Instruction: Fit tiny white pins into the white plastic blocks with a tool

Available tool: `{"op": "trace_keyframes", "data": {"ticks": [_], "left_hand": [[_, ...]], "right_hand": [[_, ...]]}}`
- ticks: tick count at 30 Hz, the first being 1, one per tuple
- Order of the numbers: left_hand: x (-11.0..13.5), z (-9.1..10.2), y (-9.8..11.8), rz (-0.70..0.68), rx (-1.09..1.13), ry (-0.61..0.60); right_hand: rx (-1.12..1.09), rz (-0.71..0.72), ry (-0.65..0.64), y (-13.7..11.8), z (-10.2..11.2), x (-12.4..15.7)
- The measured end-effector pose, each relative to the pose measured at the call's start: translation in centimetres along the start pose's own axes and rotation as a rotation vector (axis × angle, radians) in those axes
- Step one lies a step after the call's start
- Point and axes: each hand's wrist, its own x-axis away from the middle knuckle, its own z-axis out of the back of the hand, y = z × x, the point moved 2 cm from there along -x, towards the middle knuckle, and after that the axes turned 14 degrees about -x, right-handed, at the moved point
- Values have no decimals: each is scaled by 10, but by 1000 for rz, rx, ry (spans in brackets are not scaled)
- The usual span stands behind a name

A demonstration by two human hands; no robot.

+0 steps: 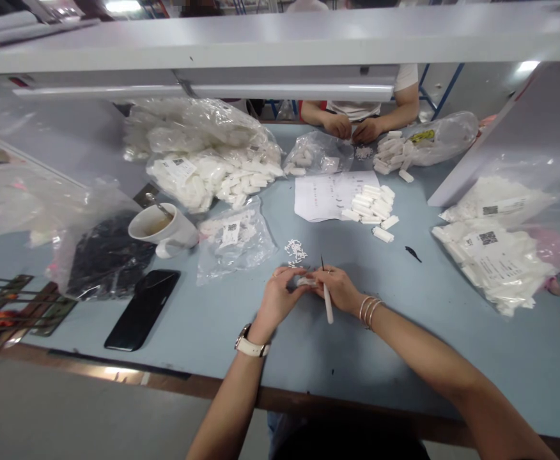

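Note:
My left hand [280, 294] is closed on a small white plastic piece [303, 281], pinched between thumb and fingers. My right hand [340, 289] meets it at the piece and also grips a thin tool with a white handle [328, 305] and a dark pointed tip, which points away from me. Fingers hide much of the piece. Just beyond my hands lies a scatter of tiny white parts [295, 250]. Farther off, a pile of white plastic blocks [373, 206] rests partly on a printed paper sheet [316, 195].
Left of me are a black phone [142, 311], a white mug [162, 229] and a labelled clear bag [236, 239]. Large bags of white parts [203, 169] stand behind; more bags [495, 255] lie right. A shelf [280, 38] spans overhead. Across the table, a co-worker's hands [351, 128] handle parts.

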Motion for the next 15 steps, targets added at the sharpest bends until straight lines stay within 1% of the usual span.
{"op": "trace_keyframes", "data": {"ticks": [3,7,10,15], "left_hand": [[1,-3,-2,68,65,-54],[2,-3,-2,129,140,-97],[1,-2,1,166,188,-130],[1,0,5,189,186,-112]], "right_hand": [[-36,11,-8,1,-1,0],[-67,-4,-18,0,-1,0],[-91,14,-11,-4,0,-2],[-113,35,-17,-6,2,-2]]}}
